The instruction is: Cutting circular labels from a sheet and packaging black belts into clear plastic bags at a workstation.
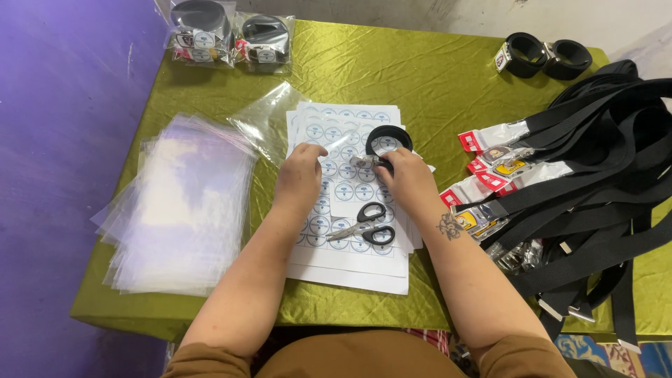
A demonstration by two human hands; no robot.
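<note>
Head view: right hand (pixel 409 178) fingers were pinched shut on the buckle of a rolled black belt (pixel 388 140) at centre; left hand (pixel 299 171) fingers were curled closed, nipping the edge of a clear plastic bag (pixel 269 122) running toward 10 o'clock, likely to keep its mouth ready. Both worked over sticker sheets (pixel 350 269), scissors (pixel 365 224) lay at 6 o'clock within reach, spare bags (pixel 182 210) were stacked at 9 o'clock, and loose belts (pixel 595 182) were piled at 3 o'clock.

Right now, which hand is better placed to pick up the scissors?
Left, probably. The left hand holds only a clear bag; the right hand has its grip on the rolled black belt. The scissors lie between both.
</note>
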